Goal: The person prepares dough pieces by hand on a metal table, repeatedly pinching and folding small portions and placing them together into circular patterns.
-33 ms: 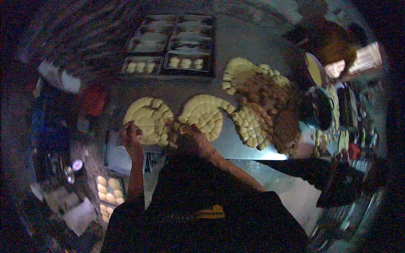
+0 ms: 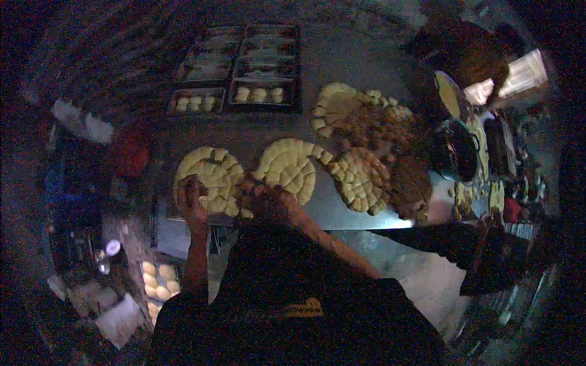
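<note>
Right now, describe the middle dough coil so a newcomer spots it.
On the metal table, find the brown heap at right, then look left along the near edge. The middle coil is pale, round and segmented, just beyond the right hand. Unlike the similar coil by the left hand, it trails a strip from its upper right toward the heap.

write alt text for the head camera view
A person's left hand is at a segmented pale dough round, the right hand near it and a second round. More dough and a brown mass lie rightward; trays sit beyond.
</note>
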{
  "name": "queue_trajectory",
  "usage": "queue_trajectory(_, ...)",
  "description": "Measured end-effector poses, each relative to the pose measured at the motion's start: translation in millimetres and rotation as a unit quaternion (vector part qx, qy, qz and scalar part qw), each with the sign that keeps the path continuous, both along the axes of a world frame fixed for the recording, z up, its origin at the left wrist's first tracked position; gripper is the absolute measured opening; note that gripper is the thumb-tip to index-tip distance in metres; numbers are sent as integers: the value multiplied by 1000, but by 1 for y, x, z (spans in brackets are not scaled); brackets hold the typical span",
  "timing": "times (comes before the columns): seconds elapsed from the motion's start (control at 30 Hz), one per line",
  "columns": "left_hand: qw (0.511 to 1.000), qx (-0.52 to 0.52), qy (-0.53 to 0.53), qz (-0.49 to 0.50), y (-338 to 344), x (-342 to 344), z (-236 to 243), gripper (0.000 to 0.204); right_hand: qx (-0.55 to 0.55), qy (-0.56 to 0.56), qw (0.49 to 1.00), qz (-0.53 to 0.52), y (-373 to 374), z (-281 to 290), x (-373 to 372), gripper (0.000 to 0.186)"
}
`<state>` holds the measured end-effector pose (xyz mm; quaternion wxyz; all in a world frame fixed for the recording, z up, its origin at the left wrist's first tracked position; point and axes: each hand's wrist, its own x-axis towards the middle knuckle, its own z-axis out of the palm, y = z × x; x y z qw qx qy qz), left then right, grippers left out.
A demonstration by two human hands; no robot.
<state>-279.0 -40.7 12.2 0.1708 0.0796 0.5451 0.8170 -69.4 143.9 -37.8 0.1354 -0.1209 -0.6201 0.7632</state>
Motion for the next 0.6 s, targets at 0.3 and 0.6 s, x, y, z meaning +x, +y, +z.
queue_trajectory(0.3,929,-69,-22,-364,190,195,64,28,312,-143,898,-275,94,120,138,43)
queue_trajectory(0.6,886,-171,152,-404,260,322,84,27,148,-36,888,-433,135,173,268,43)
